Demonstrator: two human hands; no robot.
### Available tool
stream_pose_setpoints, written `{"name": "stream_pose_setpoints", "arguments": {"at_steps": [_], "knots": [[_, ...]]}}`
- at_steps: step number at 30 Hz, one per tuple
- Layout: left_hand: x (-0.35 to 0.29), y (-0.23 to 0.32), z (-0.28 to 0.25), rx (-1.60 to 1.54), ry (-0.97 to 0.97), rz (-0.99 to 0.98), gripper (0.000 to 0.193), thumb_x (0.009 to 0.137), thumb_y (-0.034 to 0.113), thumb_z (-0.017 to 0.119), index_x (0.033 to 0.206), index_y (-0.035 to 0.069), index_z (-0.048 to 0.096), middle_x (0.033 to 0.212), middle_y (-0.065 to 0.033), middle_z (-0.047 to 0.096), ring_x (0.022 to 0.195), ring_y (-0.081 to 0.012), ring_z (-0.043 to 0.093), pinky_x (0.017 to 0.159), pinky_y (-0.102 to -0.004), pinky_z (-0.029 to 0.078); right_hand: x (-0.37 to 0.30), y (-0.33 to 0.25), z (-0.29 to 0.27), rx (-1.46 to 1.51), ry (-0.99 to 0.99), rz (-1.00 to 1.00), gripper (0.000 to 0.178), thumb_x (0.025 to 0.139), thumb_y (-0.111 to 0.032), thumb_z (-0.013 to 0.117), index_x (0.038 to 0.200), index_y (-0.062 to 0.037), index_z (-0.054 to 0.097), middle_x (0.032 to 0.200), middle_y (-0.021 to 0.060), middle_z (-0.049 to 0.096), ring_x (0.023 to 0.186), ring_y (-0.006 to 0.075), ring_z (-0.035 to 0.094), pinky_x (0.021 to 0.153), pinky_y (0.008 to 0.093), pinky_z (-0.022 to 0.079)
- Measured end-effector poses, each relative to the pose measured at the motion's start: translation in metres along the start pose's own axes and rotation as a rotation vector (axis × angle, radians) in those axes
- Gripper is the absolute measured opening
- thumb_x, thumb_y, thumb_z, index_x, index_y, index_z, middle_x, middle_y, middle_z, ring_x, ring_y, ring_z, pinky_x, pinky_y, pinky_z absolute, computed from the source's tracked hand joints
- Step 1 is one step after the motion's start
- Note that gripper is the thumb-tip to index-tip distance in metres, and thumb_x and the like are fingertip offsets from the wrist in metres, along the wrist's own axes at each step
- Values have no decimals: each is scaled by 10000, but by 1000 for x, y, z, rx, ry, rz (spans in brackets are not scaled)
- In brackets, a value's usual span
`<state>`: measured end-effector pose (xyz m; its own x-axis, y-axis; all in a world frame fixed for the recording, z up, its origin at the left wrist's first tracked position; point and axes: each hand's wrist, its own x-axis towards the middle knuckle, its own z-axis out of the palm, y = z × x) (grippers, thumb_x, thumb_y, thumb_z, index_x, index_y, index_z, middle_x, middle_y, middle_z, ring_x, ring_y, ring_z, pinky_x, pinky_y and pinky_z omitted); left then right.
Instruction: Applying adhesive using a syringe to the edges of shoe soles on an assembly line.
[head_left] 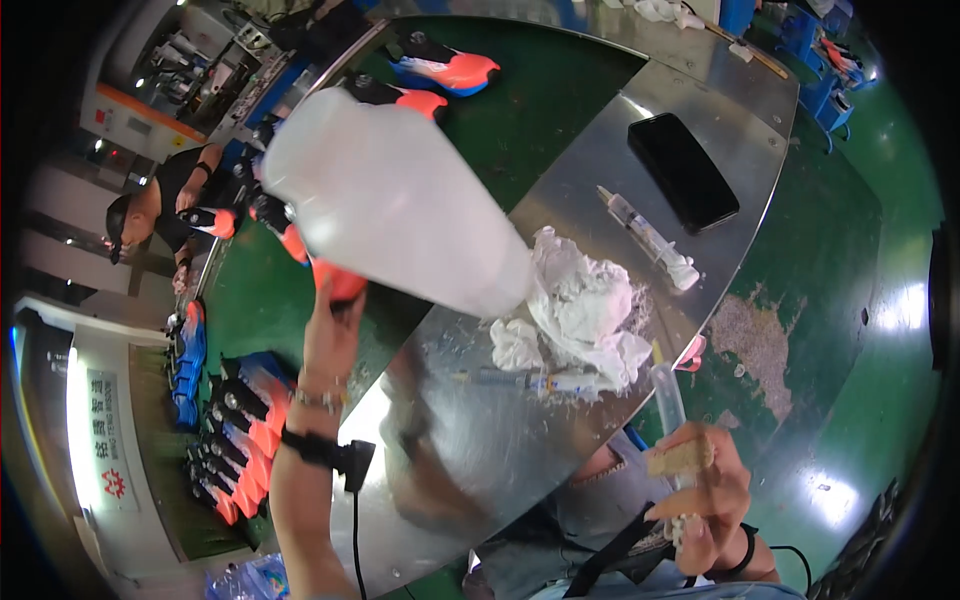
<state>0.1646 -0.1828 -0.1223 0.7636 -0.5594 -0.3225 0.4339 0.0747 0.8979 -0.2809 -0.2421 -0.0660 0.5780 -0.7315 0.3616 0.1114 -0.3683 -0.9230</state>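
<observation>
My left hand [338, 318] reaches out at left centre, its fingers closed on the orange end of a shoe [340, 280]. A large, translucent white object [400, 200] hides much of that shoe and part of the fingertips; I cannot tell its kind. At the lower right my right hand [700, 490] is wrapped round a syringe [668, 395], its clear barrel and yellowish tip pointing up. A tan covering sits on one finger. Beyond that syringe, crumpled white tissues [585, 300] lie heaped on the metal table.
On the metal surface [440, 430] lie a second syringe [560, 382], a third syringe [648, 238] and a black phone [683, 172]. Orange, black and blue shoes [235, 440] line the left; another shoe [450, 70] stands at the back. A person [165, 200] handles a shoe at far left.
</observation>
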Motion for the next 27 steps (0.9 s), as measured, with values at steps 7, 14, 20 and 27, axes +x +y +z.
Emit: {"name": "stream_pose_setpoints", "arguments": {"at_steps": [7,14,20,27], "knots": [[-305,-29,-45,-114,64,-160,426,950,261,387,1332,73,367,1327,-84,455,1176,-188,481,955,-320,427,-16,-6,5,-5,169,-36,377,807,-325,495,631,-28,645,982,255,533,751,277,567,685,339,441],[-500,-72,-159,-134,274,-326,373,891,264,567,1185,45,498,1081,-55,607,977,-175,586,747,-273,522,0,2,29,-94,91,-159,423,876,-331,449,617,-7,535,1016,208,535,931,283,495,745,370,400],[-494,-72,-158,138,436,-33,350,898,169,494,1179,-40,491,1091,-102,599,975,-184,601,788,-266,496,21,18,45,-145,197,-142,336,880,-192,453,681,56,562,1088,181,522,999,222,496,847,291,362],[-384,-4,-129,377,471,585,301,875,94,525,1117,-84,508,1012,-89,588,894,-136,557,825,-249,432,9,17,46,-71,130,-39,340,905,-179,393,678,40,523,1000,174,557,1112,272,446,964,315,273]]}}
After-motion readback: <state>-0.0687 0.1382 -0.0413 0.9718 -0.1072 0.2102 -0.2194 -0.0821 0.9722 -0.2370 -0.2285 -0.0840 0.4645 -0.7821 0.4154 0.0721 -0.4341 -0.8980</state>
